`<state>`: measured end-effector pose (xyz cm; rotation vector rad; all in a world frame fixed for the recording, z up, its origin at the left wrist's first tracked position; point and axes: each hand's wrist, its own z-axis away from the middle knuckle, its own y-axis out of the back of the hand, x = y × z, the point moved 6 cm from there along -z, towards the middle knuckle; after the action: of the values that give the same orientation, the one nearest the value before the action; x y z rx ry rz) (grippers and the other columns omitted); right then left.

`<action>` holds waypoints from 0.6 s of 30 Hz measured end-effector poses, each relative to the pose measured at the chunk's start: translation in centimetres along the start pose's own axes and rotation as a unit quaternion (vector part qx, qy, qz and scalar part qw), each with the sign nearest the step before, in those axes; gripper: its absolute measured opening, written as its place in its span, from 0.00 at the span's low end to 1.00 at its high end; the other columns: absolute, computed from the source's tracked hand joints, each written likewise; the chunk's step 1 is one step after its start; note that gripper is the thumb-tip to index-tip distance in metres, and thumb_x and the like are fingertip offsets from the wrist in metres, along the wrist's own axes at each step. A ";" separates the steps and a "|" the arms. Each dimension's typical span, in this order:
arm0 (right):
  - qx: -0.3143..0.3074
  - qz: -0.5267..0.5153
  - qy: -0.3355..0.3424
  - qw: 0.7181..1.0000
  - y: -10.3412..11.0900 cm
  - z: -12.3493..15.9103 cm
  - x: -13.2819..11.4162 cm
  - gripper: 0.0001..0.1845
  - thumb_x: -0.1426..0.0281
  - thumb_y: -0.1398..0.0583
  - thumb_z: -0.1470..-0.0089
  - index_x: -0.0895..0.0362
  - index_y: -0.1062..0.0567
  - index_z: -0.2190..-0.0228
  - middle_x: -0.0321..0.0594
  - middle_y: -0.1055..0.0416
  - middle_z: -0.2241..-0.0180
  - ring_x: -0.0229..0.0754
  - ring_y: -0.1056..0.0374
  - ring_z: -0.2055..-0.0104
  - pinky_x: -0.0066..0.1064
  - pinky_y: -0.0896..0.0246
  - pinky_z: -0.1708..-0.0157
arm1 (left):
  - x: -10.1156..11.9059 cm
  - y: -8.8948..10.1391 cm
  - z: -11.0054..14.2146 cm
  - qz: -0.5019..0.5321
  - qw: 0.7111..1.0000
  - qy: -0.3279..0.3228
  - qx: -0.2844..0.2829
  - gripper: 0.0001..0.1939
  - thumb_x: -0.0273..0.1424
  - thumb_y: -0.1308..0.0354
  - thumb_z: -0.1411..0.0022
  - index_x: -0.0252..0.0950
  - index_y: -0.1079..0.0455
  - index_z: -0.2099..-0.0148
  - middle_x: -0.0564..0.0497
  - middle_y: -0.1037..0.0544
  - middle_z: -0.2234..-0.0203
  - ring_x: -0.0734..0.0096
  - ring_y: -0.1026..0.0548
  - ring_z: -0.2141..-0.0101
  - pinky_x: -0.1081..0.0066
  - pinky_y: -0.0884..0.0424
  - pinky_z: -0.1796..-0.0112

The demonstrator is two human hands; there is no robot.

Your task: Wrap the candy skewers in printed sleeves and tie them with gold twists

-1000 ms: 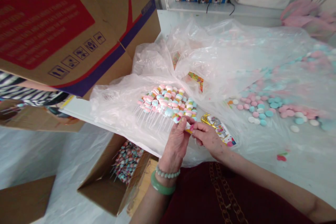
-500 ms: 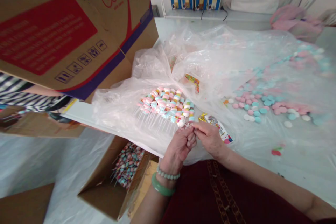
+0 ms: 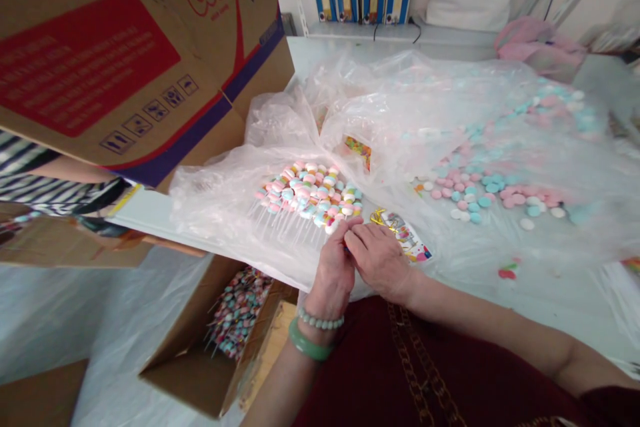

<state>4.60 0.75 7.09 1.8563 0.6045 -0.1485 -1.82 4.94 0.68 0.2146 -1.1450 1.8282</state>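
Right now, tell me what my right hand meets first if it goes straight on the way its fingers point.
Your right hand points up and to the left, so the first thing in line is your left hand's fingers, which it seems to touch, though depth is hard to judge here.

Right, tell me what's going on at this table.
A person's left hand and right hand meet at the fingertips, and whatever they pinch is hidden. They are at the edge of a pile of pastel discs on clear sticks, on clear plastic sheeting. Loose pastel discs lie to the right, and more sticks fill an open cardboard box.
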 end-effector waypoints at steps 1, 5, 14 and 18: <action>-0.007 -0.029 -0.018 0.999 0.0 -0.4 0.4 0.11 0.73 0.49 0.40 0.60 0.26 0.66 0.49 0.28 0.65 0.48 0.36 0.61 0.41 0.43 0.58 | 0.1 -0.5 0.1 0.007 1.000 0.007 -0.017 0.09 0.31 0.36 0.49 0.30 0.26 0.66 0.52 0.25 0.73 0.75 0.28 0.70 0.76 0.31 0.66; -0.049 -0.325 -0.190 0.925 -1.1 -1.6 3.3 0.09 0.68 0.45 0.45 0.57 0.28 0.74 0.39 0.32 0.76 0.41 0.37 0.70 0.33 0.42 0.68 | 0.5 -1.8 1.0 0.022 0.994 0.046 -0.093 0.15 0.37 0.34 0.50 0.33 0.25 0.61 0.53 0.25 0.72 0.75 0.29 0.73 0.73 0.31 0.66; -0.056 -0.499 -0.300 0.811 0.2 -1.8 4.9 0.10 0.62 0.39 0.53 0.56 0.27 0.75 0.37 0.30 0.73 0.39 0.35 0.70 0.30 0.40 0.70 | 5.2 -0.9 2.7 -0.262 0.944 -0.143 -0.138 0.13 0.39 0.39 0.43 0.34 0.27 0.73 0.45 0.22 0.60 0.61 0.28 0.54 0.66 0.36 0.53; -0.004 -0.528 -0.247 0.813 1.7 -3.6 3.9 0.13 0.65 0.38 0.54 0.54 0.26 0.64 0.36 0.27 0.66 0.40 0.33 0.65 0.31 0.38 0.65 | 3.6 -2.0 3.0 -0.286 0.936 -0.051 -0.201 0.20 0.45 0.45 0.41 0.34 0.31 0.76 0.51 0.28 0.82 0.73 0.32 0.81 0.70 0.36 0.74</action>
<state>8.09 4.86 8.38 1.1844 1.1826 -1.3111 -3.18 5.10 5.63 0.3626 -1.3327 1.0590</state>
